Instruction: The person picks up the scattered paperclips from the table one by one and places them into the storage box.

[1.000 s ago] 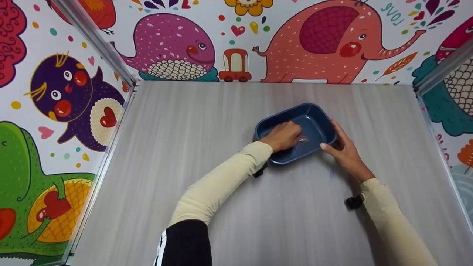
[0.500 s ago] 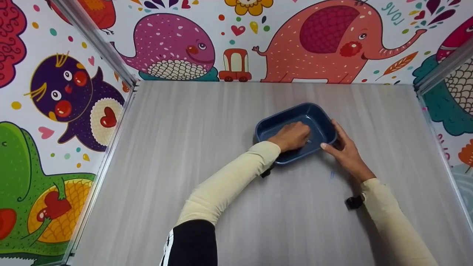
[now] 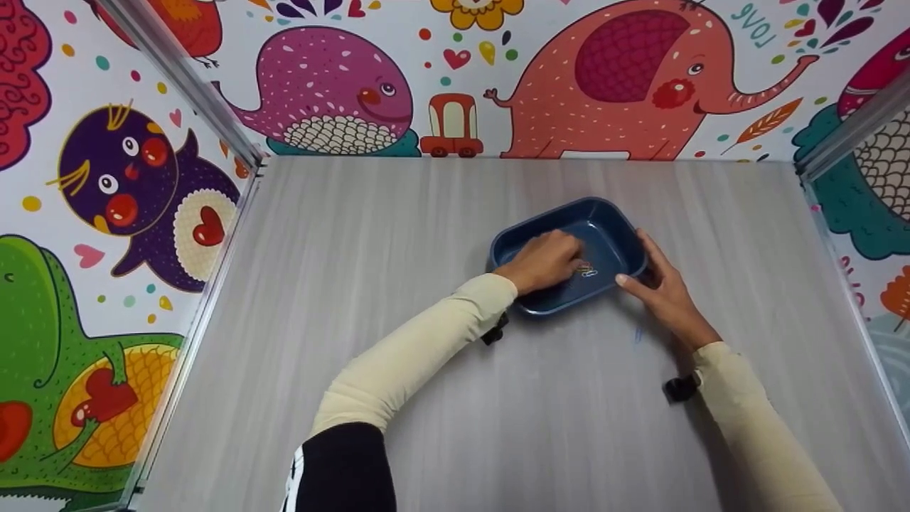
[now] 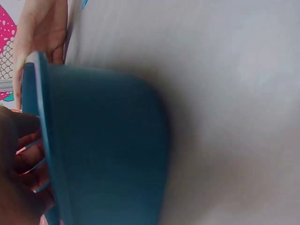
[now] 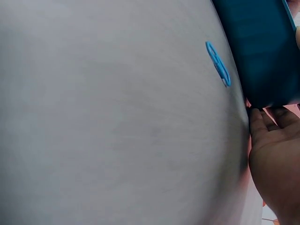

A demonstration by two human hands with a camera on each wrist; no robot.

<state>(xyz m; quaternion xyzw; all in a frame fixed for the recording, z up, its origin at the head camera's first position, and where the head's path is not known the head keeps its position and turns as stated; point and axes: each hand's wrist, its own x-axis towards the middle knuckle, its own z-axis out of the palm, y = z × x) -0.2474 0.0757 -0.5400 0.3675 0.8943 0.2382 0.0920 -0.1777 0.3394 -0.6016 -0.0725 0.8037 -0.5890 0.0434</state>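
A dark blue plastic tub [image 3: 617, 245] stands on the table, with several small paper clips [image 3: 587, 270] on its floor. My left hand [image 3: 544, 262] is down inside it, knuckles up and fingers bent, right beside the clips. Its fingertips are hidden in the head view; in the left wrist view, the fingers [image 4: 29, 157] show behind the rim, but whether they pinch a clip is unclear. My right hand [image 3: 668, 295] holds the tub's right end, thumb over the rim and fingers along the outer wall. A blue paper clip [image 5: 218, 64] lies outside the tub, near that hand.
The grey wood-grain table [image 3: 341, 270] reaches back to a wall printed with cartoon animals [image 3: 611, 85]. Metal rails [image 3: 192, 327] run along the table's sides. A small black camera [image 3: 681, 388] sits at my right wrist.
Inside the tub my left hand first moved right, covering most of the clips, then back left, uncovering them. The clips have shifted slightly. My right hand and the tub stay in place.
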